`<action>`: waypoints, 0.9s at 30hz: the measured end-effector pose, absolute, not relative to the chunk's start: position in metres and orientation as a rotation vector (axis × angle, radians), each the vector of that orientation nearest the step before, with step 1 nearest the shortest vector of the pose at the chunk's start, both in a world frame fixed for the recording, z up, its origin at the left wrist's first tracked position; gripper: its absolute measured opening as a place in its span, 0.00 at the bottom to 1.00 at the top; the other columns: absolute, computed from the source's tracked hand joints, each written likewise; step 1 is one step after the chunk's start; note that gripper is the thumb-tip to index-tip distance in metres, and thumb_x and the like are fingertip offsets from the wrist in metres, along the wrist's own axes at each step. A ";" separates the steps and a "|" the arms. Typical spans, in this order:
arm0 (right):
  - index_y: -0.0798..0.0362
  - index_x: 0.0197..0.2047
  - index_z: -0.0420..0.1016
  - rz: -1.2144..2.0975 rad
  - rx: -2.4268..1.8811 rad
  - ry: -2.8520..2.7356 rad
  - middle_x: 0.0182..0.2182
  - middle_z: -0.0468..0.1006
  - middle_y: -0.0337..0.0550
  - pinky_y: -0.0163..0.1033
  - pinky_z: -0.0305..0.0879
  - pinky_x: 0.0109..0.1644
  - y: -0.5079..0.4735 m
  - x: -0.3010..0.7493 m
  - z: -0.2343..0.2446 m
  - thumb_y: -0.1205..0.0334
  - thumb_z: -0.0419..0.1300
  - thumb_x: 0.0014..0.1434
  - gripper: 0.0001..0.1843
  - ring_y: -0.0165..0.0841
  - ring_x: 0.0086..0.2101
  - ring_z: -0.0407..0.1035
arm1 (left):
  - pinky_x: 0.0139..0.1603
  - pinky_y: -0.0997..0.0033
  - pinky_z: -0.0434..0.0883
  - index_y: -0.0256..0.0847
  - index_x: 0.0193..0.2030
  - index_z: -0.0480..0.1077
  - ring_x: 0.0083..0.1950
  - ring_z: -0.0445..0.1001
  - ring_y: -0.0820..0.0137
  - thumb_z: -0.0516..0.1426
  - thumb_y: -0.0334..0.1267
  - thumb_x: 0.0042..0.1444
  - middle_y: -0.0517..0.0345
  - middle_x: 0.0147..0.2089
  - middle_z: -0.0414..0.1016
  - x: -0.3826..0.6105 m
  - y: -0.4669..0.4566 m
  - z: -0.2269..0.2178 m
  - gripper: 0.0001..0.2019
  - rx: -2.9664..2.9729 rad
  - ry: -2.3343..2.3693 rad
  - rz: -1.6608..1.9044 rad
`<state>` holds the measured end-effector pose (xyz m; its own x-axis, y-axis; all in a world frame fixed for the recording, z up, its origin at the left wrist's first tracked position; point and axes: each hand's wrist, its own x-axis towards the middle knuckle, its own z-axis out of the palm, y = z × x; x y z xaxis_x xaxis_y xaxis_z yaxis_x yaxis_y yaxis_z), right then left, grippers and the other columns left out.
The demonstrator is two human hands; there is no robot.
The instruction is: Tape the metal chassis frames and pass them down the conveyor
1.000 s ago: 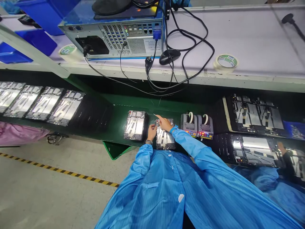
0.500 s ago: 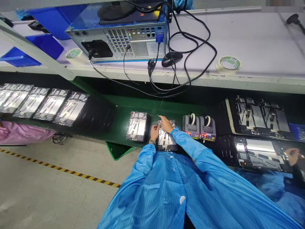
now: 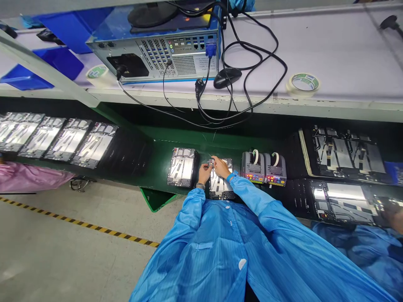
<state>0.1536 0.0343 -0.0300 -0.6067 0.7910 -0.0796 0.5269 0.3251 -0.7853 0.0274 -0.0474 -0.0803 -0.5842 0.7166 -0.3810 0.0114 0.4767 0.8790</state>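
Both my hands work close together over a flat metal-backed device panel (image 3: 221, 183) lying on the green conveyor belt (image 3: 157, 163). My left hand (image 3: 204, 173) pinches a small component (image 3: 210, 162) at the panel's top edge. My right hand (image 3: 221, 167) meets it from the other side, its fingertips on the same piece. A thin strip seems to stick up from the component, too fine to identify. The hands hide the panel's upper part. A second similar panel (image 3: 181, 167) lies just left of my left hand.
Two tape dispensers (image 3: 252, 167) stand right of my hands. Rows of panels (image 3: 92, 145) lie along the belt on the left. A co-worker's hand (image 3: 395, 220) shows at far right. Above, a shelf holds a computer case (image 3: 154, 58), cables, a mouse (image 3: 227, 78) and a tape roll (image 3: 302, 84).
My hands have drawn closer together around the small component. The co-worker's hand has moved toward the right edge of the view, and the view has shifted slightly.
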 end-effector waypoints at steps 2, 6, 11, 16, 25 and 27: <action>0.50 0.63 0.69 1.289 -1.176 -2.048 0.41 0.77 0.43 0.39 0.64 0.47 0.028 0.157 -0.029 0.73 0.56 0.56 0.31 0.37 0.43 0.69 | 0.51 0.62 0.74 0.39 0.47 0.71 0.45 0.78 0.65 0.68 0.45 0.54 0.49 0.45 0.79 0.025 -0.047 -0.083 0.18 0.623 1.953 1.152; 0.50 0.59 0.69 1.887 -1.171 -1.251 0.33 0.77 0.38 0.35 0.60 0.31 0.008 0.169 -0.027 0.64 0.61 0.55 0.28 0.31 0.28 0.65 | 0.52 0.61 0.74 0.40 0.49 0.71 0.46 0.77 0.64 0.67 0.42 0.55 0.48 0.47 0.78 0.023 -0.050 -0.087 0.17 0.679 1.959 1.155; 0.52 0.56 0.70 2.398 -0.918 -0.570 0.33 0.79 0.42 0.34 0.59 0.28 -0.014 0.177 -0.026 0.64 0.66 0.52 0.28 0.30 0.26 0.67 | 0.62 0.57 0.69 0.44 0.60 0.68 0.58 0.73 0.63 0.65 0.37 0.57 0.46 0.60 0.71 0.020 -0.054 -0.088 0.24 0.949 1.972 1.281; 0.52 0.53 0.72 2.454 -0.923 -0.380 0.31 0.79 0.40 0.33 0.61 0.28 -0.014 0.170 -0.032 0.67 0.64 0.53 0.23 0.30 0.25 0.67 | 0.61 0.58 0.69 0.47 0.63 0.67 0.61 0.70 0.61 0.63 0.34 0.57 0.46 0.64 0.64 0.019 -0.054 -0.085 0.26 1.012 1.918 1.294; 0.53 0.49 0.73 2.476 -0.958 -0.368 0.30 0.79 0.41 0.34 0.62 0.28 -0.009 0.167 -0.038 0.66 0.63 0.55 0.17 0.30 0.25 0.68 | 0.58 0.59 0.69 0.46 0.54 0.73 0.60 0.69 0.61 0.61 0.30 0.57 0.49 0.62 0.65 0.022 -0.050 -0.071 0.18 1.069 1.900 1.226; 0.54 0.48 0.73 2.485 -0.954 -0.355 0.30 0.79 0.41 0.34 0.62 0.28 -0.008 0.166 -0.038 0.65 0.63 0.56 0.15 0.30 0.25 0.67 | 0.59 0.59 0.69 0.46 0.52 0.74 0.61 0.68 0.60 0.61 0.29 0.56 0.49 0.62 0.65 0.022 -0.049 -0.066 0.16 1.068 1.907 1.201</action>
